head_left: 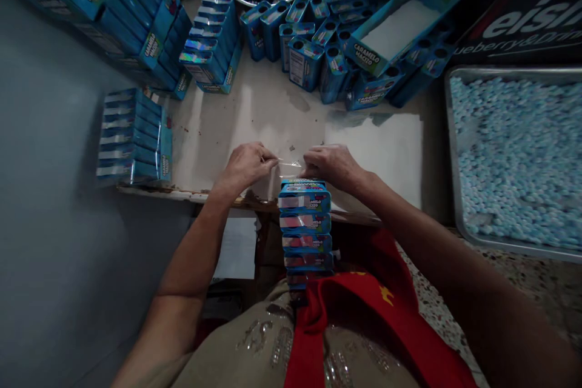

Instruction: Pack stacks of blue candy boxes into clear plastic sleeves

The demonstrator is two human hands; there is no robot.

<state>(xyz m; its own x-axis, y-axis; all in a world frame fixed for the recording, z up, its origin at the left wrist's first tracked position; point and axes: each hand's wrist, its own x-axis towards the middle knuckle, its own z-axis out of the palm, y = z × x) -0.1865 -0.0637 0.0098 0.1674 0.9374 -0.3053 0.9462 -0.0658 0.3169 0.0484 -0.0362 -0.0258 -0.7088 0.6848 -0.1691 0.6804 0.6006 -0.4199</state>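
Note:
My left hand [249, 163] is closed in a pinch over the table's front part. Between it and my right hand [331, 163] runs a thin strip of clear plastic [290, 163], which both hands grip at its ends. My right fingers are curled, close above the far end of a row of blue candy boxes [305, 223]. That row spans from the table edge to my body, its boxes side by side with shiny clear film on their faces. Lettering on them reads Caramelo Macizo.
Packed box rows [211, 42] and a tall stack [131, 18] stand at the left. Loose blue boxes [305, 63] and an open carton [400, 24] lie at the back, near a metal bowl of caps [273, 0]. A tray [459, 194] holds pale blue candies at the right.

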